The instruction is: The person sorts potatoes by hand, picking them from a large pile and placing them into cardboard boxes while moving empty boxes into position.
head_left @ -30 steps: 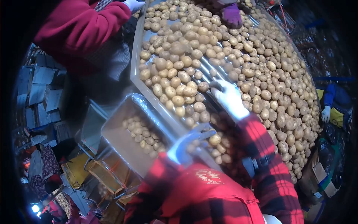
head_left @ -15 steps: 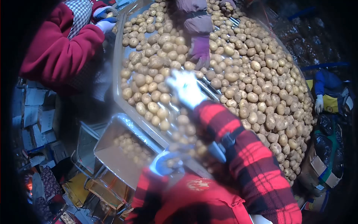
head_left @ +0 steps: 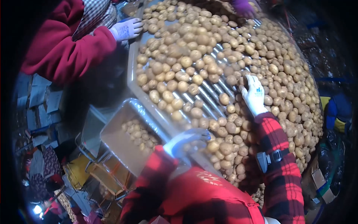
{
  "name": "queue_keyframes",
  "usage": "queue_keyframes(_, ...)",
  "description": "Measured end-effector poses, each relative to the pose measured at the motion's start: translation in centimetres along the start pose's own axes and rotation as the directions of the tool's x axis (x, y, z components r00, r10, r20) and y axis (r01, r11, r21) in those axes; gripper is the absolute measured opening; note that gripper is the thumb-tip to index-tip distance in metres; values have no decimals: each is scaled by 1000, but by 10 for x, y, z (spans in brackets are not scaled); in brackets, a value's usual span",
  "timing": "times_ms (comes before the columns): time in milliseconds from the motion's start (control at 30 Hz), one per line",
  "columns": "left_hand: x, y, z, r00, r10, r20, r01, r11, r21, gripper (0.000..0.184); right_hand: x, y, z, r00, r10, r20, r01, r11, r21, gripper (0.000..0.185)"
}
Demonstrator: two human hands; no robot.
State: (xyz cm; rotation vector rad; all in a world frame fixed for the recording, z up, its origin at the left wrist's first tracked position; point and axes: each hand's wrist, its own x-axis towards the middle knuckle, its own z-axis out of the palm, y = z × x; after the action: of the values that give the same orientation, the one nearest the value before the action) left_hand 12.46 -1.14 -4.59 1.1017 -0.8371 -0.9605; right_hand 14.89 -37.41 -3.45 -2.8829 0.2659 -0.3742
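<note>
Potatoes (head_left: 224,99) lie heaped across the rimmed table (head_left: 132,71) before us, some on metal rollers (head_left: 209,99). Our gloved right hand (head_left: 254,94) rests among them, fingers bent; we cannot tell whether it pinches one. Our blurred left hand (head_left: 184,142) hangs over the near edge, its grip unclear to us, near a plastic-lined box (head_left: 115,141) holding more potatoes.

No wording could be read. Pale print (head_left: 209,178) sat on the red apron (head_left: 209,192), blue marks (head_left: 258,90) on the white-gloved right hand (head_left: 254,95) and on a co-worker's glove (head_left: 127,29), all too small or blurred.
</note>
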Motion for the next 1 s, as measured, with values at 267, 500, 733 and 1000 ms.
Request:
queue_keyframes(267, -31, 14, 35, 962, -249, 113, 259, 699, -666, 62, -11, -145, -44, 851, -458, 257, 387, 878, 282, 19)
queue_keyframes(500, -62, -4, 33, 980, -156, 125, 146, 985, 87, 46, -70, -236, 41, 544, -580, 606, 828, 487, -278, 20)
queue_keyframes(733, -70, -13, 40, 941, -293, -167, 71, 656, -751, 68, -51, -191, -33, 917, -341, 205, 238, 883, 404, 18)
queue_keyframes(1000, -8, 12, 30, 759, -648, -66, 29, 136, -990, 33, -37, -81, -48, 939, -305, 158, 324, 938, -119, 53)
